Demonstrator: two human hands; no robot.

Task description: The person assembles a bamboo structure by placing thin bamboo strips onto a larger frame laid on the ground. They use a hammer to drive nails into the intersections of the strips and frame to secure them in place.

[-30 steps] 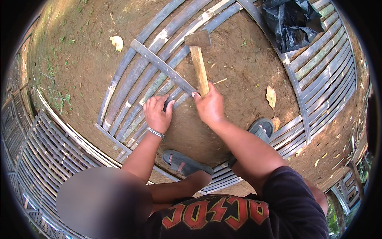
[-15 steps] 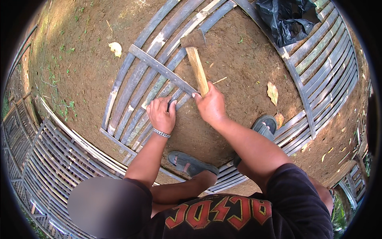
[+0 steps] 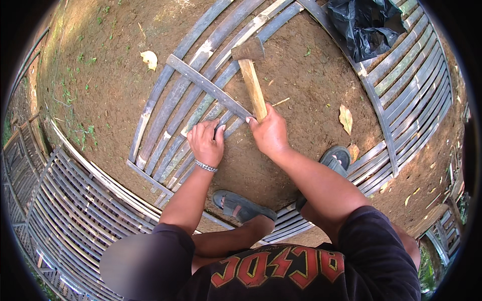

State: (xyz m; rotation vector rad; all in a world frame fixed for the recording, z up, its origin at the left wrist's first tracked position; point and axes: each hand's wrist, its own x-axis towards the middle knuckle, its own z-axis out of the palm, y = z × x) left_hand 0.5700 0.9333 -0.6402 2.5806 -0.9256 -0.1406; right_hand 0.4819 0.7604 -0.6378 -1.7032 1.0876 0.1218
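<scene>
A panel of grey bamboo slats [image 3: 165, 125] lies on bare brown soil, with a diagonal cross batten [image 3: 206, 85] nailed over the slats. My right hand [image 3: 270, 133] grips the wooden handle of a hammer [image 3: 251, 75], whose dark metal head points up and away over the slats. My left hand [image 3: 207, 143] rests palm down on the slats just below the batten, fingers pressed on them. The two hands are about a hand's width apart.
A black plastic bag [image 3: 366, 25] lies on another slat panel [image 3: 411, 95] at the upper right. More slat panels [image 3: 75, 200] lie at the lower left. My feet in grey sandals [image 3: 236, 205] stand on the soil. Dry leaves [image 3: 345, 118] lie around.
The hammer head has risen slightly away from the slats. My left hand has shifted a little along the slats below the batten.
</scene>
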